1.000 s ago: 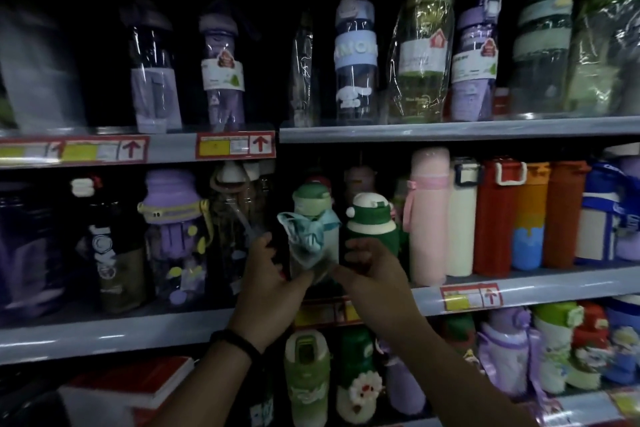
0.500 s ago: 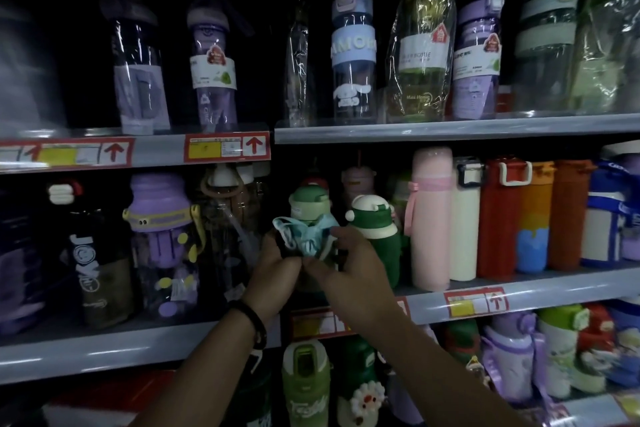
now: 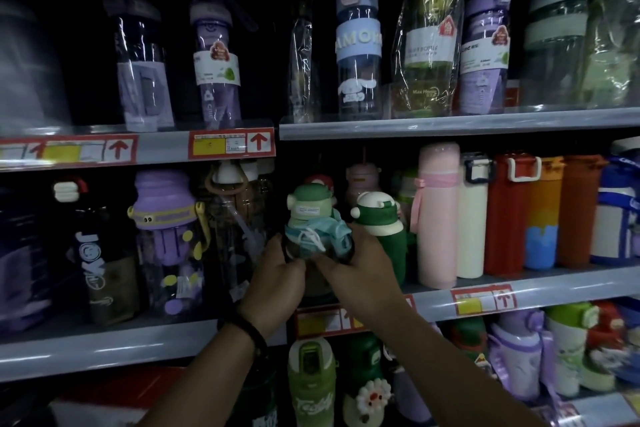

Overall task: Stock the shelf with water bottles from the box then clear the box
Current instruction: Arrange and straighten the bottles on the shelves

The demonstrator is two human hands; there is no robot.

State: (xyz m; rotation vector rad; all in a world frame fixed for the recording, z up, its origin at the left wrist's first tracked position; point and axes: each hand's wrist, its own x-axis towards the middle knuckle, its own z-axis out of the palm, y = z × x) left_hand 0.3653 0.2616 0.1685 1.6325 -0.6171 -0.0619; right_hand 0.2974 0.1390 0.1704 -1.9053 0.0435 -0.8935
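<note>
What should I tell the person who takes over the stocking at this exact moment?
Left hand and right hand: both are closed on the green-capped bottle with a light blue strap bundled around it, holding it at the front of the middle shelf.
Position: the bottle sits between the clear bottle and the green and white bottle. Whether its base is resting on the shelf is hidden by the hands.
Done: the shelves already look well filled.
Left: settle this bottle and release it. The box is not in view, so what remains in it cannot be judged.
</note>
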